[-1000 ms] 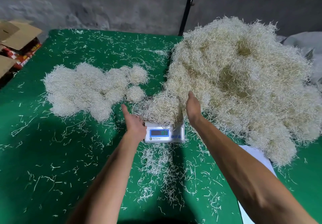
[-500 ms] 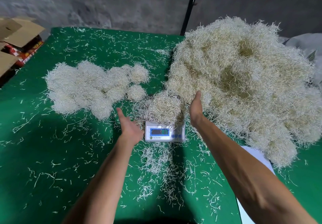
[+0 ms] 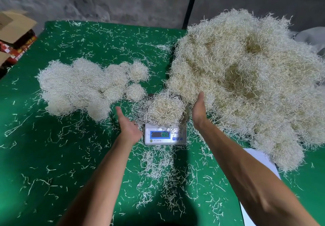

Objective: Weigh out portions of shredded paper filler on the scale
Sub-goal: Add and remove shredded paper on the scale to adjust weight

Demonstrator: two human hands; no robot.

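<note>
A clump of shredded paper (image 3: pixel 164 110) sits on the scale (image 3: pixel 165 134) at center. The left hand (image 3: pixel 127 126) at nine o'clock and the right hand (image 3: pixel 198 110) at three flank it, fingers straight, holding nothing.

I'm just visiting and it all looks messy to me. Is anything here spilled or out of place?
Yes. Loose paper strands lie scattered across the green table, thickest just in front of the scale. A few strands drape over the scale's display, partly covering the reading.
</note>
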